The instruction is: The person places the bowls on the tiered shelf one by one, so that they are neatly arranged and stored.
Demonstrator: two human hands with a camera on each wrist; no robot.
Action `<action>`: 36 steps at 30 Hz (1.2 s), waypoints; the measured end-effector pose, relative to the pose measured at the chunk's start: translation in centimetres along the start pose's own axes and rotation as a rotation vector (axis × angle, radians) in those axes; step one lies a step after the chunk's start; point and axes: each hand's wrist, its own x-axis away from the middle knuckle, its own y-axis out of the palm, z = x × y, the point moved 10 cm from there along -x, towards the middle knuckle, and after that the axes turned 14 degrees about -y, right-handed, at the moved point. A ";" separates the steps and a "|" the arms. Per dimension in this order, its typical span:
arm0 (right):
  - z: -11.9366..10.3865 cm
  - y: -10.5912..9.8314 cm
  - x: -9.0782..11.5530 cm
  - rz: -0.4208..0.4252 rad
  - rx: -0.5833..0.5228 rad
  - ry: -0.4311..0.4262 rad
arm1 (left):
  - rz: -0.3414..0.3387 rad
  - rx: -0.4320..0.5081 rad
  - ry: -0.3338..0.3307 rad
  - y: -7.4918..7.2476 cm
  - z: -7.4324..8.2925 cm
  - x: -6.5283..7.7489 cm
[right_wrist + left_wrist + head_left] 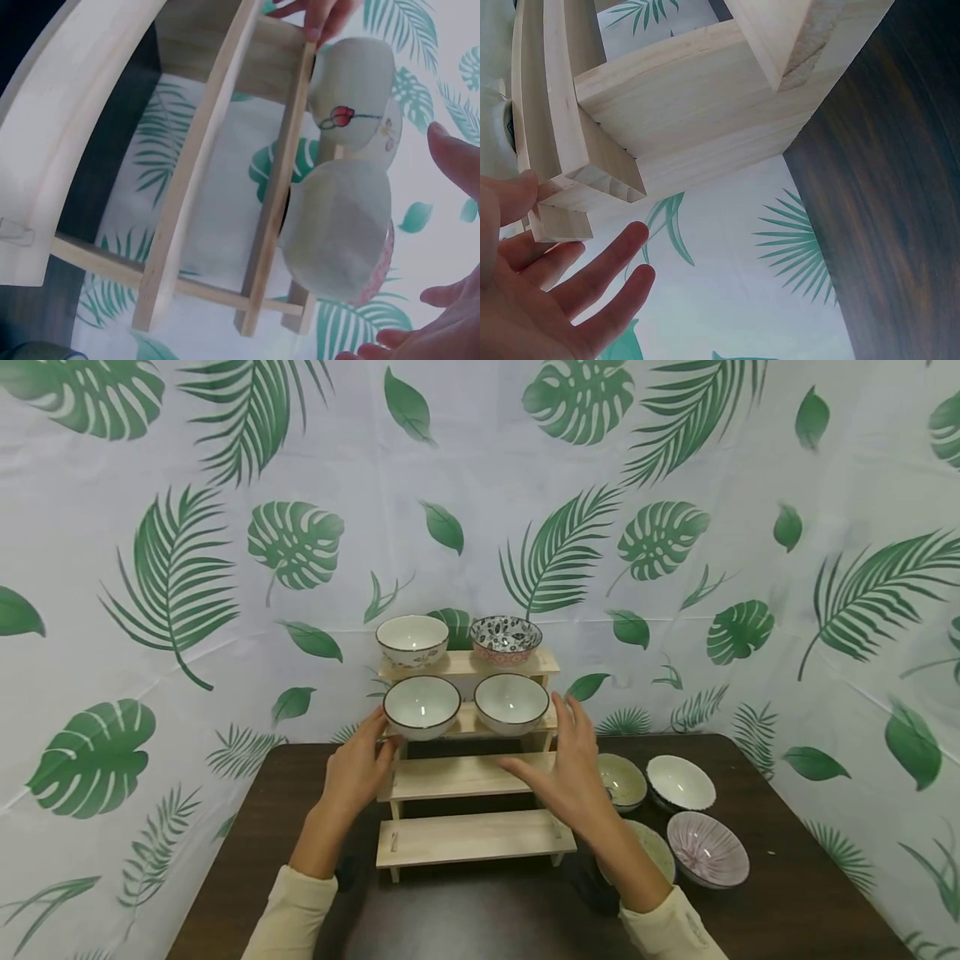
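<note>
Two white bowls with dark rims, a left one (pixel 422 703) and a right one (pixel 512 700), sit side by side on the second-highest step of a wooden stepped rack (pixel 465 777). My left hand (pixel 358 768) is at the left end of that step, beside the left bowl. In the left wrist view its thumb (pixel 517 196) lies at the step's edge, and the other fingers are loosely extended. Just right of the right bowl, my right hand (pixel 570 768) is spread, thumb apart from fingers. The right wrist view shows a gap between this hand and the bowl (pixel 337 225).
On the top step stand a white bowl with a floral outside (pixel 412 639) and a black-and-red patterned bowl (pixel 506 639). Right of the rack, on the dark table (pixel 247 860), are a white bowl (pixel 681 782), a pink-streaked bowl (pixel 707 849) and two greenish bowls (pixel 621 781), partly behind my right arm.
</note>
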 end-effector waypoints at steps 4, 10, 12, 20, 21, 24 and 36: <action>0.3 -0.4 0.6 -0.010 0.003 0.013 | 0.002 0.003 0.006 -0.1 0.2 -0.1; 0.5 -0.8 1.3 -0.030 0.031 0.017 | -0.013 0.001 -0.009 0.0 0.1 0.0; 0.5 -0.9 1.6 -0.036 0.037 0.012 | -0.014 -0.001 -0.013 0.1 0.0 0.0; 0.9 -1.1 2.4 -0.095 0.098 0.002 | -0.011 -0.003 -0.018 0.0 0.0 0.0; 1.0 -1.1 2.5 -0.103 0.100 0.010 | -0.013 -0.003 -0.019 0.0 0.0 0.0; 1.5 -1.2 3.1 -0.119 0.105 0.036 | -0.020 -0.005 -0.020 0.1 0.1 -0.1; 3.0 -2.7 5.4 -0.132 0.095 0.071 | -0.025 -0.008 -0.025 0.0 0.1 0.0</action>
